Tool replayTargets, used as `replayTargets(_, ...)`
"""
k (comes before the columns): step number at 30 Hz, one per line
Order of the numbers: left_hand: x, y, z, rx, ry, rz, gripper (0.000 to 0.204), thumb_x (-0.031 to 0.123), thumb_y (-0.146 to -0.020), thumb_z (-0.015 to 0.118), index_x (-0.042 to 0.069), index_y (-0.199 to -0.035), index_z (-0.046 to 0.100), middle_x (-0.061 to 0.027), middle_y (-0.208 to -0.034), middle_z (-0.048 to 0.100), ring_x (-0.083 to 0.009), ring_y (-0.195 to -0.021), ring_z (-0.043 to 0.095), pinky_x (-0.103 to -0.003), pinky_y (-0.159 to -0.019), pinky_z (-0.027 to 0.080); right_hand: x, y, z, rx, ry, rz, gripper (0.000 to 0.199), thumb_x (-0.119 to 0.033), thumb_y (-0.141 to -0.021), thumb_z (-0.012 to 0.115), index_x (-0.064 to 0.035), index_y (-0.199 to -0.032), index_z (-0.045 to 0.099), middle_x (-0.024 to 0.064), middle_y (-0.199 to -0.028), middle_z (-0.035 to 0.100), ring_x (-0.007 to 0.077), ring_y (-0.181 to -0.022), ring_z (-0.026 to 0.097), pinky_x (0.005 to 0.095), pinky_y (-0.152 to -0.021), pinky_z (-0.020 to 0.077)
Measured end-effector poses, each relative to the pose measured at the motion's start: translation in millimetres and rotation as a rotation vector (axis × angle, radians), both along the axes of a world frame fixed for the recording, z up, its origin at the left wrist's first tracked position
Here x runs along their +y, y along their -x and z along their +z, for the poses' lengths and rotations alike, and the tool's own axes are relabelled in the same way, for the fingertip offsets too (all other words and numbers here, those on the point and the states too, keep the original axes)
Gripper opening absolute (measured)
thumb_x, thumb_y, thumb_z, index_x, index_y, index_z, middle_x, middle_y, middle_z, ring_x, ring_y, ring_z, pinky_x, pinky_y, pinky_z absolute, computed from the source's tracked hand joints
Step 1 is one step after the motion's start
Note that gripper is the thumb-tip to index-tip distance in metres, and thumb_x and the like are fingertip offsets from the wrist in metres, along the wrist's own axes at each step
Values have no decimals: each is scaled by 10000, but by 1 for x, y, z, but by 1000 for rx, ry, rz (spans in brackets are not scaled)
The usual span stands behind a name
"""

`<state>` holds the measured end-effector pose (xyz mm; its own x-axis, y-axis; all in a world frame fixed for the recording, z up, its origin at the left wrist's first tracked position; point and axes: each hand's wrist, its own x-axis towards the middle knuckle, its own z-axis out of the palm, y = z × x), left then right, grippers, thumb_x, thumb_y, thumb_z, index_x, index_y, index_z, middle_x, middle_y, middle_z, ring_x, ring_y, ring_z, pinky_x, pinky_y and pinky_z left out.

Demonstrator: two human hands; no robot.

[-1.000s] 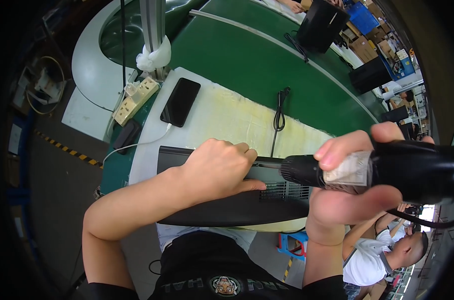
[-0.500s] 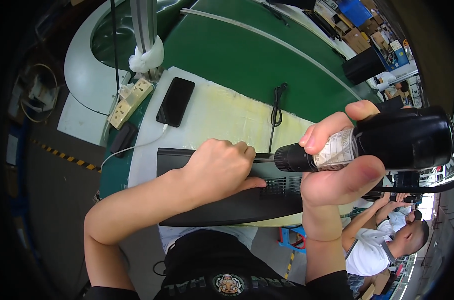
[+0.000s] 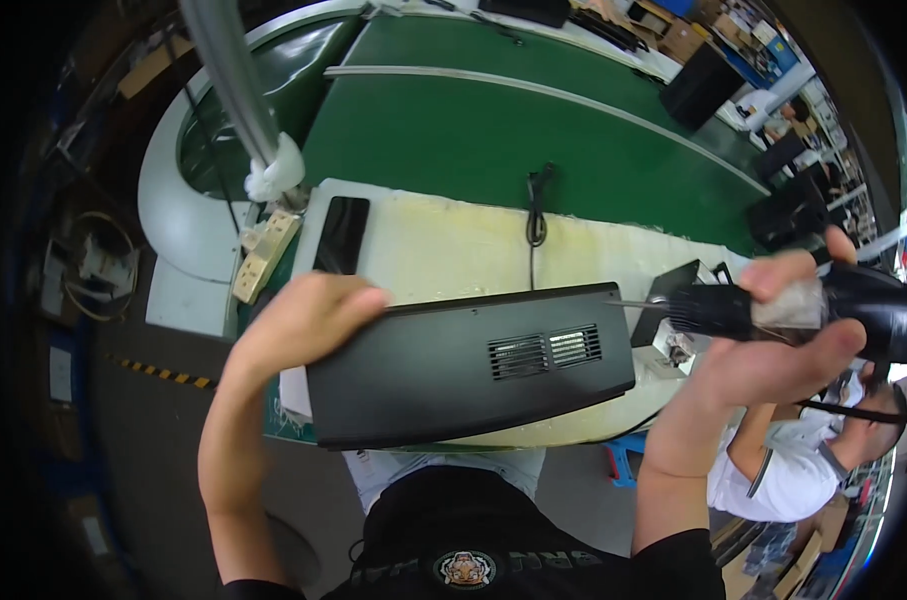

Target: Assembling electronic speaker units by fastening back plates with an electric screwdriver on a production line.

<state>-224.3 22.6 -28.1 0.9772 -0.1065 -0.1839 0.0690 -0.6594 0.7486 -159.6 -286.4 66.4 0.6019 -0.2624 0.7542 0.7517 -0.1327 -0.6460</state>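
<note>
A long black casing (image 3: 423, 375) with two slotted vents (image 3: 545, 350) lies across the near side of the work surface. My left hand (image 3: 308, 315) grips its far left corner, thumb along the far edge and the other fingers partly hidden. In my right hand (image 3: 773, 340) is a black electric screwdriver (image 3: 708, 308), held level with a cord trailing from it. Its thin bit (image 3: 638, 303) points left and its tip is at the casing's far right corner; whether it sits in a screw I cannot tell.
Behind the casing lie a phone (image 3: 343, 235) and a coiled black cable (image 3: 536, 215). A cream power strip (image 3: 265, 258) stands left by a metal post (image 3: 235, 90). Another black unit (image 3: 663, 300) is under the screwdriver. A person in white (image 3: 783, 480) sits at the right.
My left hand has moved left from the middle of the casing to its far left corner. My right hand and the screwdriver have shifted right, to the casing's right end.
</note>
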Motion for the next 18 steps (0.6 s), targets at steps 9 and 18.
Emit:
replayTargets(9,19,45,-82,-328,655,758,570,409,-1012,279,24,-685,545,-36,-652,512,-135,-636,461,-271,-638,365,-161,-20,-86,-106,110,-593,399,-163,-957,518,56,-1199,288,152,-922,581,151,-543,560,270,-539,480)
replayTargets(18,-61,-40,110,-287,309,351,431,352,-1030,357,28,-821,552,-3,-731,460,-69,-683,429,-221,-685,361,-218,-37,-141,-104,32,-502,510,-116,-930,496,39,-1322,209,188,-1064,534,160,-605,583,277,-564,493)
